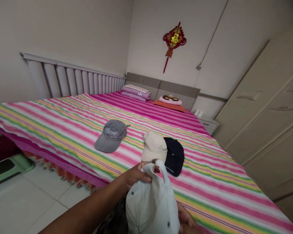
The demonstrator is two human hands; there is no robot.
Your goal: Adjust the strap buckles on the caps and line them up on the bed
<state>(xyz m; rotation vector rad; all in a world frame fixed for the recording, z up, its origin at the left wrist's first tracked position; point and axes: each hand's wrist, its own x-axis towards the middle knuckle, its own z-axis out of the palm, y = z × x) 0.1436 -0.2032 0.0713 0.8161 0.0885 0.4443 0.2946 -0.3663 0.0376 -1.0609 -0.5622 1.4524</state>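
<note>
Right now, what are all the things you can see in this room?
white cap: 1, white, held in both hands
grey cap: 1, grey, lettered front, on the bed
cream cap: 1, cream, on the bed, overlapping the navy cap
navy cap: 1, navy, beside it
bedspread: 1, rainbow stripes
pillows: stacked, purple, at headboard
wall knot: 1, red and gold
wardrobe: 1, beige, right
left hand: grips cap's back
right hand: under cap
</note>
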